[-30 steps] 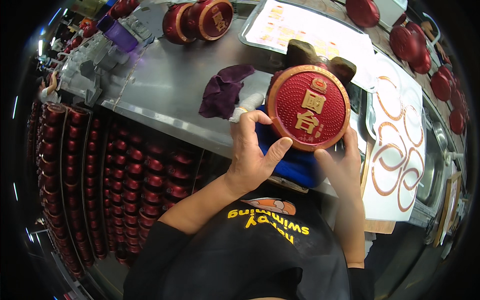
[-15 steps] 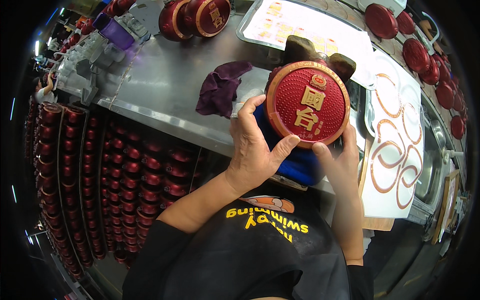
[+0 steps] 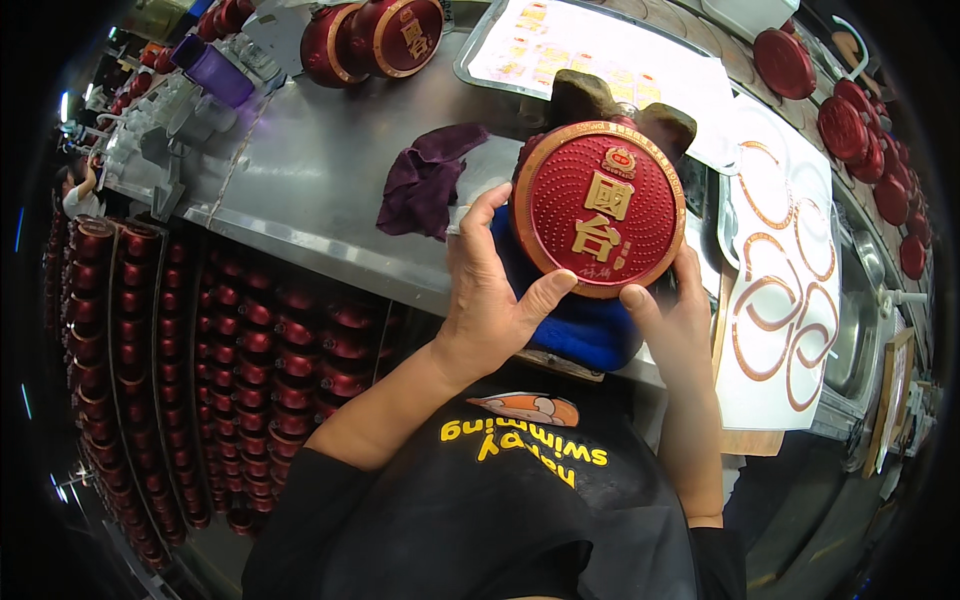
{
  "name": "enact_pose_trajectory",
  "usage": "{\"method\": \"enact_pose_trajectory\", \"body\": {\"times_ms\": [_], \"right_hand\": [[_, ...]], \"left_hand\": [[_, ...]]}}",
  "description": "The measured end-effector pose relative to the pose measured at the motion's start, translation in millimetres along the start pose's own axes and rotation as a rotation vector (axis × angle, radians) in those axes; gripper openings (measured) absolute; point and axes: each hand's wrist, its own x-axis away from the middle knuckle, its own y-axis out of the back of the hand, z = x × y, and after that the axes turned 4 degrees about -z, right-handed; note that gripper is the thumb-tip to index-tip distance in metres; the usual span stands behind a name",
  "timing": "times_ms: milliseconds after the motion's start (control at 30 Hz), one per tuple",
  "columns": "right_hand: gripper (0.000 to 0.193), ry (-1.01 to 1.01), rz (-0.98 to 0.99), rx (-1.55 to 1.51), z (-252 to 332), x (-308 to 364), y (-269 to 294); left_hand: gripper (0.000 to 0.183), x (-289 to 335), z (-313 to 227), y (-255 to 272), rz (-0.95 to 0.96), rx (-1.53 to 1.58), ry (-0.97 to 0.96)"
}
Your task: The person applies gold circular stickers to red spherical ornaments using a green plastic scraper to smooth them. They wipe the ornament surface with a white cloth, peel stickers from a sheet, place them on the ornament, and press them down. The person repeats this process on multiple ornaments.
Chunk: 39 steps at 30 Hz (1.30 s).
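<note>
A round, flat red bottle (image 3: pixel 560 205) faces me, with a dotted front, raised gold lettering and a copper-gold ring round its rim. My left hand (image 3: pixel 490 285) curves about its lower left side, the thumb pressed on the ring at the bottom. Opposite, my right hand (image 3: pixel 675 310) grips the lower right edge, its thumb on the rim and its fingers partly hidden behind. Under the bottle lies a blue cloth pad (image 3: pixel 590 335). Two dark, worn blocks (image 3: pixel 580 97) flank the bottle's neck at the far end.
Left of the bottle, a crumpled purple cloth (image 3: pixel 425 185) lies on the metal table (image 3: pixel 310 180). Gold rings (image 3: pixel 768 280) lie on a white sheet at right. Beyond is a tray (image 3: pixel 470 65) with gold labels. Red bottles (image 3: pixel 405 40) stand at the back; racks of bottles (image 3: pixel 270 370) fill the lower left.
The whole view has shifted slightly, so everything appears a little farther left. Both hands keep the same hold on the bottle.
</note>
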Motion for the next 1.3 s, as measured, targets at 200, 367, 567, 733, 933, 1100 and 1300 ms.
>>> {"method": "enact_pose_trajectory", "body": {"times_ms": [200,367,567,733,933,1100,1300], "right_hand": [[0.083,-0.082,0.005,-0.105,-3,-1,2],[0.079,-0.097,-0.017,-0.061,2,0,-1],[0.078,-0.104,0.012,-0.103,9,-1,0],[0.080,-0.104,0.007,-0.127,9,-1,-1],[0.085,-0.082,0.004,-0.119,7,-1,-2],[0.088,-0.102,-0.038,-0.014,10,1,-6],[0.088,-0.108,-0.035,0.017,12,1,-6]], "left_hand": [[0.082,-1,6,7,0.049,0.302,0.138],[0.079,-3,8,5,0.041,0.240,0.129],[0.074,-3,8,6,0.045,0.218,0.112],[0.076,-4,9,6,0.032,0.200,0.089],[0.078,-4,9,6,0.014,0.158,0.048],[0.081,-3,8,10,0.067,0.141,0.061],[0.083,-3,8,8,0.049,0.139,0.048]]}}
